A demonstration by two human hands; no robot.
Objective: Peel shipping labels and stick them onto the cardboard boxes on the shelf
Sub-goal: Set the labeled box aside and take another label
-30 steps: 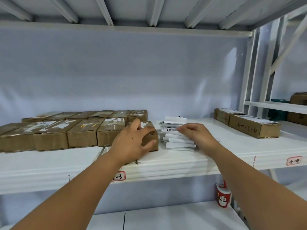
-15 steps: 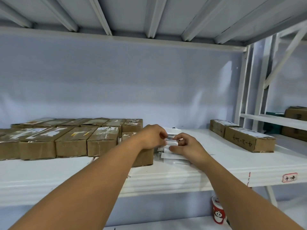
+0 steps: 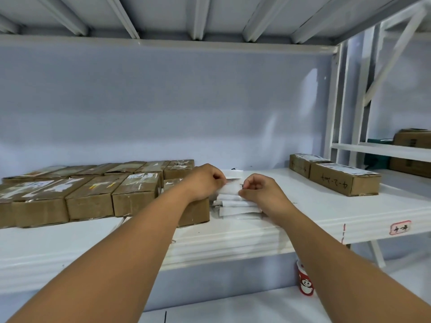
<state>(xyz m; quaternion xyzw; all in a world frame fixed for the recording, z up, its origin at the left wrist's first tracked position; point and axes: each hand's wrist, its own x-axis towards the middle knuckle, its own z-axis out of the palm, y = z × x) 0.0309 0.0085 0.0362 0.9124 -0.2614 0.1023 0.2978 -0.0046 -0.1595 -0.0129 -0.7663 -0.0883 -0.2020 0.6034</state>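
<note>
My left grip (image 3: pixel 205 183) and right grip (image 3: pixel 261 191) each pinch the top white paper shipping label (image 3: pixel 231 189), fingers curled on its opposite short edges. The label lies at the top of the stack of white label sheets (image 3: pixel 235 207) on the white metal shelf (image 3: pixel 314 215). Brown cardboard boxes (image 3: pixel 93 197) stand just beside the stack's left edge. Bare shelf extends rightward to two long brown cartons (image 3: pixel 345 180).
</note>
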